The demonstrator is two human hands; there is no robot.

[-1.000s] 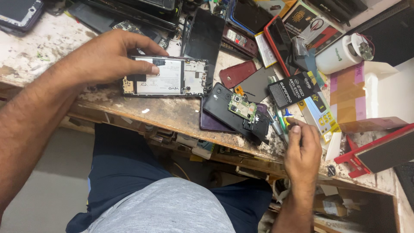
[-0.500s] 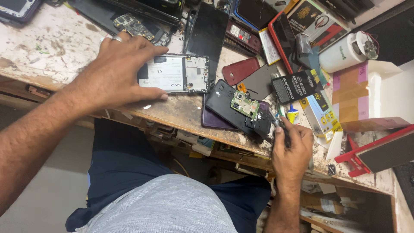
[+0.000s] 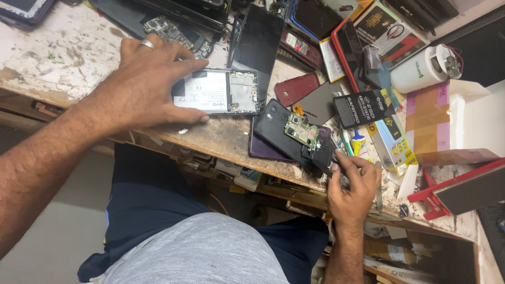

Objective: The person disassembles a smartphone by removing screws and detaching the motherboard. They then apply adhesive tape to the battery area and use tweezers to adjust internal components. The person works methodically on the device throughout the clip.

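Observation:
An opened phone with a white battery (image 3: 215, 92) lies on the worn wooden bench (image 3: 68, 58). My left hand (image 3: 142, 84), a ring on one finger, presses flat on the phone's left end and holds it down. My right hand (image 3: 351, 189) is at the bench's front edge, fingers pinched on a small thin tool (image 3: 339, 168); what kind I cannot tell. Just left of that hand a black phone back with a green circuit board (image 3: 301, 131) rests on a purple phone (image 3: 263, 147).
Phone parts crowd the back of the bench: a black screen panel (image 3: 260, 42), a dark red back cover (image 3: 295, 88), a black and yellow packet (image 3: 363, 108), a white canister (image 3: 418, 71), a cardboard box (image 3: 447, 121) and a red-edged tray (image 3: 463, 189). My legs are below the bench.
My left hand has slid along the opened phone toward its left end and spread flat. My right hand has stayed by the bench edge, closing on the small tool.

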